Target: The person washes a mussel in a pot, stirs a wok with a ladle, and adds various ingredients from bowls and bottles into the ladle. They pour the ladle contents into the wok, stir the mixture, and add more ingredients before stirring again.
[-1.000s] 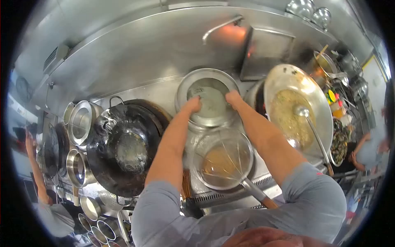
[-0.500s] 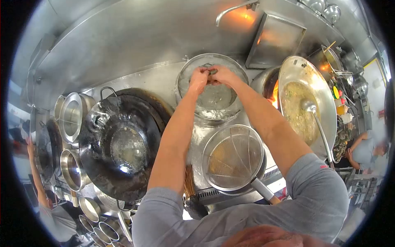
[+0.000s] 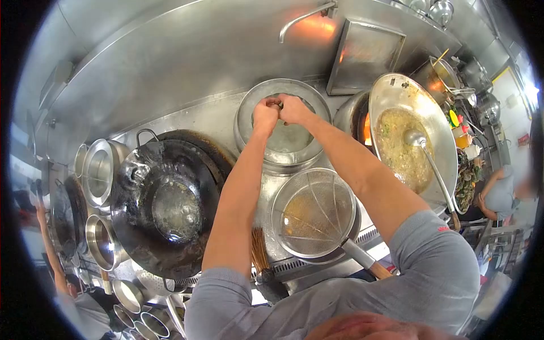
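The left hand (image 3: 265,117) and right hand (image 3: 294,110) met with curled fingers, apparently pinching a dark item (image 3: 279,105) too hidden to identify, above the round silver metal basin (image 3: 311,96) of water. The basin stood on the steel tabletop (image 3: 195,115), beyond a round wire-mesh strainer (image 3: 314,212).

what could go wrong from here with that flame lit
The basin under the left hand and right hand might spill if knocked. The right forearm might get burned drifting toward the flame beside the wok. The strainer handle points toward the person's shirt; leaning could bump it.
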Demonstrator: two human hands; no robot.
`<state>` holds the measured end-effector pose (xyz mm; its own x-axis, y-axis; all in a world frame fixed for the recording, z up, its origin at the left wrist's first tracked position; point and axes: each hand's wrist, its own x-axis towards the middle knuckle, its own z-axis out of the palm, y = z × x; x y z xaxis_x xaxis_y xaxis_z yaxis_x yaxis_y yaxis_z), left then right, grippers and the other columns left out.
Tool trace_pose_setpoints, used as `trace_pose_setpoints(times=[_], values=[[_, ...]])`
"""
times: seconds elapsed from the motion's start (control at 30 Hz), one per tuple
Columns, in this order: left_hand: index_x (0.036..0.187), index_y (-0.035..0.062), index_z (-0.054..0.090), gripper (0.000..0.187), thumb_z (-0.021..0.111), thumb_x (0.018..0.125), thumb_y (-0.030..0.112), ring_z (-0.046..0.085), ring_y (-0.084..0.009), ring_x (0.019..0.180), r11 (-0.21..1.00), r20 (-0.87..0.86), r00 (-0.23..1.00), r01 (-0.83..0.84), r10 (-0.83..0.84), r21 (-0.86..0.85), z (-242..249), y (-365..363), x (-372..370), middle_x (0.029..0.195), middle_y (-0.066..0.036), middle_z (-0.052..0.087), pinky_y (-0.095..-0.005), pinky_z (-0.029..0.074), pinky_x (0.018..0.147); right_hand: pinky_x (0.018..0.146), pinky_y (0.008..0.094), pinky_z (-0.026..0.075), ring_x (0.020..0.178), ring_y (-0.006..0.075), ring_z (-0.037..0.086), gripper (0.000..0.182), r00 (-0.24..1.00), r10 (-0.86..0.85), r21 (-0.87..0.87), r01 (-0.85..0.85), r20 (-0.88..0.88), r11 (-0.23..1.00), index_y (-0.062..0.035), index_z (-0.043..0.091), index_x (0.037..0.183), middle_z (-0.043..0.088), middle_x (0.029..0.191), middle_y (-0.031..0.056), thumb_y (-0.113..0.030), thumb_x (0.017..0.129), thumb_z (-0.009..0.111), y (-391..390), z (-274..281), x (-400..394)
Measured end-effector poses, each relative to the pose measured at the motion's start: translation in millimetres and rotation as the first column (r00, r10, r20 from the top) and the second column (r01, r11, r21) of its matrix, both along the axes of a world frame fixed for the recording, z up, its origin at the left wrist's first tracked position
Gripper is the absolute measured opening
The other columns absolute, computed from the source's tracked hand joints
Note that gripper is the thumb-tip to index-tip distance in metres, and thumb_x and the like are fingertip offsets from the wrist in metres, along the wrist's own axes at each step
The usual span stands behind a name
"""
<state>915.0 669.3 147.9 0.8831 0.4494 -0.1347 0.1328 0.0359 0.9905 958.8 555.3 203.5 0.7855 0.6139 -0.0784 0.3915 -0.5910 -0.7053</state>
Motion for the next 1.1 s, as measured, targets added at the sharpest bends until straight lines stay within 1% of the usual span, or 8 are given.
trace_pose_setpoints(times=[0.27,0.37,0.43,0.47,0.53,0.6,0.77,1.1], values=[[0.122,-0.0035,0.056,0.038,0.060,0.088,0.011,0.067,-0.0246,0.085,0.957,0.117,0.970,-0.185,0.215,-0.224,-10.6,0.0,9.8,0.110,-0.016,0.065,-0.0345,0.052,0.073,0.083,0.0442,0.054,0.092,0.0386,0.067,0.025,0.965,-0.260,0.042,0.261,-0.034,0.964,0.0018,0.068,0.100,0.066,0.104,0.0270,-0.019,0.089,0.059,24.5,-6.4,29.2],[0.126,-0.0004,0.048,0.035,0.056,0.095,0.015,0.067,-0.0232,0.083,0.829,0.099,0.982,-0.083,0.164,-0.553,39.9,-0.3,1.7,0.106,-0.014,0.063,-0.0341,0.054,0.068,0.090,0.0451,0.050,0.105,0.0415,0.062,0.032,0.918,-0.344,0.270,0.389,-0.200,0.881,0.0021,0.069,0.101,0.065,0.109,0.0280,-0.026,0.091,0.059,39.1,-9.5,54.3],[0.127,0.0025,0.043,0.032,0.053,0.099,0.016,0.067,-0.0208,0.081,0.651,0.310,0.951,0.236,-0.001,-0.722,49.9,8.7,5.9,0.101,-0.013,0.062,-0.0346,0.058,0.065,0.098,0.0449,0.046,0.112,0.0427,0.059,0.038,0.985,-0.170,-0.017,0.169,-0.012,0.985,0.0034,0.068,0.107,0.063,0.113,0.0287,-0.030,0.091,0.058,40.2,46.4,39.0],[0.127,0.0025,0.043,0.032,0.053,0.099,0.016,0.067,-0.0208,0.081,0.656,0.305,0.952,0.229,0.002,-0.720,59.7,12.2,2.4,0.101,-0.013,0.062,-0.0346,0.058,0.065,0.102,0.0438,0.043,0.118,0.0407,0.057,0.043,0.983,-0.173,-0.173,0.159,-0.068,0.972,0.0031,0.064,0.118,0.061,0.121,0.0274,-0.027,0.089,0.059,34.5,85.7,33.2],[0.128,0.0050,0.041,0.031,0.051,0.101,0.017,0.066,-0.0206,0.079,0.774,0.247,0.965,0.092,0.085,-0.627,83.8,20.5,0.2,0.103,-0.014,0.061,-0.0387,0.061,0.070,0.082,0.0401,0.050,0.089,0.0278,0.065,0.037,0.910,-0.343,0.238,0.289,0.233,0.927,0.0028,0.064,0.111,0.067,0.107,0.0169,-0.026,0.088,0.059,31.5,105.0,51.4],[0.125,0.0067,0.046,0.029,0.054,0.100,0.018,0.066,-0.0207,0.084,0.812,0.234,0.971,0.102,0.044,-0.575,97.5,29.3,-2.5,0.106,-0.012,0.062,-0.0374,0.059,0.073,0.106,0.0502,0.037,0.131,0.0317,0.044,0.046,0.879,-0.095,0.614,0.400,-0.468,0.680,-0.0058,0.062,0.124,0.051,0.137,0.0171,-0.028,0.084,0.067,21.0,153.9,48.9],[0.118,0.0096,0.055,0.026,0.063,0.096,0.022,0.065,-0.0190,0.088,0.918,0.088,0.988,0.150,-0.126,-0.368,104.7,21.0,12.3,0.105,-0.007,0.064,-0.0343,0.057,0.074,0.105,0.0554,0.032,0.133,0.0277,0.038,0.036,0.865,-0.139,0.529,0.414,-0.482,0.741,-0.0075,0.070,0.108,0.053,0.134,0.0130,-0.038,0.091,0.062,-31.9,181.2,36.6],[0.120,0.0148,0.062,0.033,0.070,0.088,0.021,0.059,-0.0104,0.088,0.822,-0.101,0.820,0.568,-0.563,0.035,114.2,-69.7,39.8,0.099,0.004,0.065,-0.0314,0.048,0.073,0.090,0.0419,0.042,0.110,0.0227,0.051,0.040,0.931,-0.298,0.293,0.351,-0.212,0.889,-0.0058,0.068,0.106,0.060,0.119,0.0097,-0.042,0.097,0.055,-93.9,196.8,36.1]])
